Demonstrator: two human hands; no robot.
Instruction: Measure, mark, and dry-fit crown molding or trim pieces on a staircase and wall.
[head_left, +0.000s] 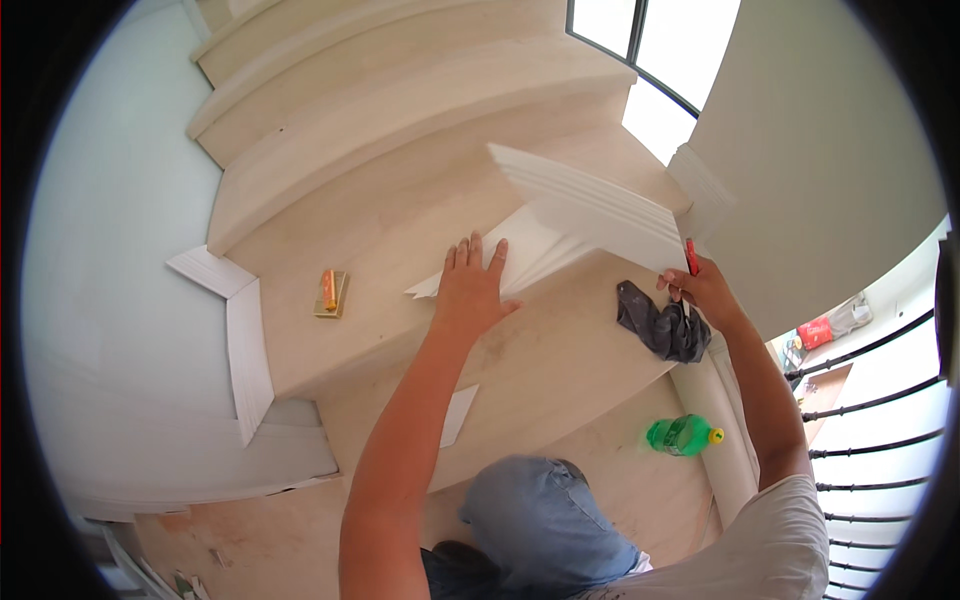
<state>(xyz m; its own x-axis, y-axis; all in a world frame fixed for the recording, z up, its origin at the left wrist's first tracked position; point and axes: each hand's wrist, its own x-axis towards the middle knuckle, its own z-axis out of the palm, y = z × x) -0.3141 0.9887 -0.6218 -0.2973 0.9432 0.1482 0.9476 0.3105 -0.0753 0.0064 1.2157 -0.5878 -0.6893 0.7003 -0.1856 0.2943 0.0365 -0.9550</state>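
Note:
My left hand (472,292) lies with its fingers apart at the left part of white moulding pieces (530,240) on a stair tread. Above them slants a ridged white moulding strip (600,205), its far left tip blurred. The right end of this strip meets the fingers of my right hand (703,292), which are closed around it. A red pen (691,256) also sticks up from that hand. Just below the right hand a dark grey cloth (664,322) lies crumpled on the tread.
A small box with an orange and yellow item (330,294) sits at the tread's left. White skirting (245,330) steps along the left wall. A green bottle with yellow cap (685,436) lies lower down, near black railing bars (870,412). A white offcut (458,415) leans against a riser.

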